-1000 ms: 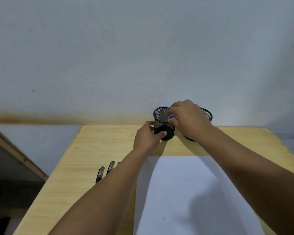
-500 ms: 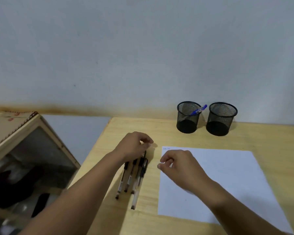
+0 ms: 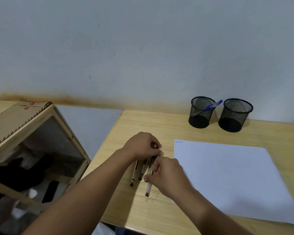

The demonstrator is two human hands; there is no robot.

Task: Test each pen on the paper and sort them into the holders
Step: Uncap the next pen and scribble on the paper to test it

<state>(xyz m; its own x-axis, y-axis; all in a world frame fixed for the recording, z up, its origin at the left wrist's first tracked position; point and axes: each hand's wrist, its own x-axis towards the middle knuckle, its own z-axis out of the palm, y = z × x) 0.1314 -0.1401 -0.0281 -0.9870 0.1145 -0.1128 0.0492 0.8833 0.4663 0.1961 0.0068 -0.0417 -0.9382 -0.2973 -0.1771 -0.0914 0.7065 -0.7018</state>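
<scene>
Several black-and-white pens (image 3: 135, 172) lie side by side on the wooden table (image 3: 159, 122), left of a white sheet of paper (image 3: 227, 175). My left hand (image 3: 143, 145) rests with curled fingers on the pens' far ends. My right hand (image 3: 166, 173) pinches the rightmost pen (image 3: 148, 188) in the row. Two black mesh holders stand at the table's back. The left holder (image 3: 201, 112) has a blue pen (image 3: 212, 106) in it; the right holder (image 3: 234, 115) looks empty. A small scribble (image 3: 178, 141) marks the paper's top left corner.
A wooden cabinet with a glass front (image 3: 41, 145) stands to the left, below table level, with a cardboard piece (image 3: 12, 116) on top. The wall (image 3: 143, 48) runs right behind the holders. The table's left edge is close to the pens.
Both hands left the holders at the back, with the blue pen in the left holder, and came down to the row of pens. My right hand has now closed on the rightmost pen.
</scene>
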